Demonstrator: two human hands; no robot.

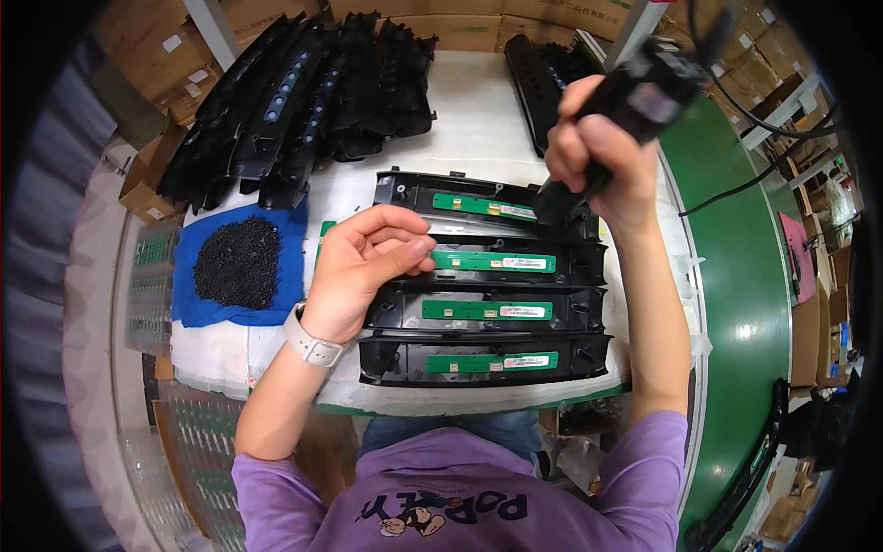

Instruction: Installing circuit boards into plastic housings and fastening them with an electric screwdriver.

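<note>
My right hand [612, 170] grips a black corded electric screwdriver [648, 92], blurred at the top, with its lower end over the right part of the farthest black plastic housing [418, 191]. That housing holds a green circuit board [483, 207]. Several such housings lie in a row toward me, each with a green board in it. My left hand [377, 253] hovers at the left end of the second housing [584, 265], thumb and fingertips pinched together. Whatever is between them is too small to make out. A bit of green board [326, 241] shows beside that wrist.
A pile of tiny black pieces [237, 262] lies on a blue cloth [195, 308] at the left. Stacked black housings [303, 101] fill the far left of the white table, and more [538, 87] lie far right. Cables [768, 129] hang at the right. Cardboard boxes [469, 32] stand behind.
</note>
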